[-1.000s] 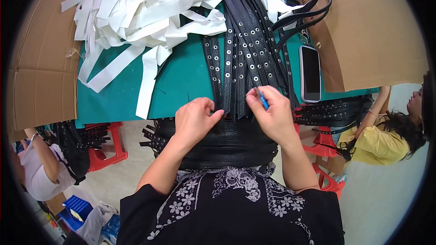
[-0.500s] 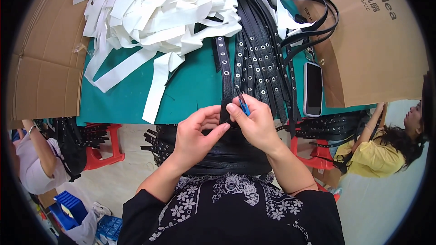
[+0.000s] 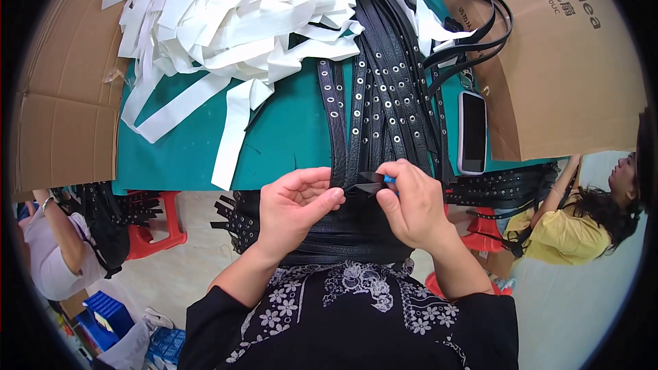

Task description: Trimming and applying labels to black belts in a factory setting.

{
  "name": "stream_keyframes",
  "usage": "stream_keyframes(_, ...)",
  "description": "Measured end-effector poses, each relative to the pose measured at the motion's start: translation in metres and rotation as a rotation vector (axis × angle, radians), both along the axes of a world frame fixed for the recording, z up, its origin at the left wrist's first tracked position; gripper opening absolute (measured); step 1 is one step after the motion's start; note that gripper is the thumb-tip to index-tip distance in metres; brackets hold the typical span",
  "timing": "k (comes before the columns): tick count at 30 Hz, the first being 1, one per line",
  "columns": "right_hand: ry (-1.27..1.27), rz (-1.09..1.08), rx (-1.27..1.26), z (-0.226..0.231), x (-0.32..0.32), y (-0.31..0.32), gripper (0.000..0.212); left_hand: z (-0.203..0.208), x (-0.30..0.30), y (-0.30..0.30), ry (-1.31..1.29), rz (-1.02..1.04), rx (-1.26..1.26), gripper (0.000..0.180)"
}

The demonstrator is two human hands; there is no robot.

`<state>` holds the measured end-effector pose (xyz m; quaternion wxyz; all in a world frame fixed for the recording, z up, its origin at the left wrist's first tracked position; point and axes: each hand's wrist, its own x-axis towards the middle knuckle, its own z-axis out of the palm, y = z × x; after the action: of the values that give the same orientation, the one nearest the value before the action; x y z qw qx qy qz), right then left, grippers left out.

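A black eyelet strap (image 3: 335,133) runs down the table, and its lower end reaches the fingers of my left hand (image 3: 291,205). That hand is curled, with the thumb and fingertips closed about the strap's end. In my right hand (image 3: 415,202) are small thread snips with a blue handle and dark blades (image 3: 365,185), which point left at the strap's end. The blades stand slightly apart. Whether they touch the strap I cannot tell. Just right of this strap lies a bundle of black straps with metal eyelets (image 3: 391,96).
White fabric strips (image 3: 240,14) heap over the green table (image 3: 185,157) at the back left. A phone (image 3: 471,133) lies right of the straps, beside a cardboard box (image 3: 562,82). More black straps (image 3: 322,233) rest across my lap. Other people sit left and right (image 3: 569,233).
My right hand has moved right and slightly down, off the strap's end. The snips have swung from pointing up to pointing left at it. The left hand stays nearly in place.
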<state>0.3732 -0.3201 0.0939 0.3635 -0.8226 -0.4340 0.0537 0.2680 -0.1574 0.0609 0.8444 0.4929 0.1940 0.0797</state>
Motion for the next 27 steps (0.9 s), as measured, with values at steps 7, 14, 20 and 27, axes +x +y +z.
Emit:
stream_keyframes(7, -0.188, 0.099, -0.045, 0.004, 0.002, 0.003, 0.021, 0.006, 0.001, -0.001, -0.016, -0.007, 0.05, 0.029)
stream_keyframes(14, -0.318, 0.145, -0.096, 0.009, 0.007, 0.011, 0.02, 0.005, 0.0, -0.001, -0.012, -0.009, 0.061, 0.026)
stream_keyframes(20, -0.361, 0.192, -0.08, 0.009, 0.013, 0.012, 0.02, 0.006, 0.0, 0.001, 0.004, -0.013, 0.036, 0.026)
stream_keyframes(27, -0.329, 0.206, -0.077, 0.009, 0.018, 0.01, 0.02, 0.006, 0.002, 0.002, -0.018, -0.022, -0.007, 0.027)
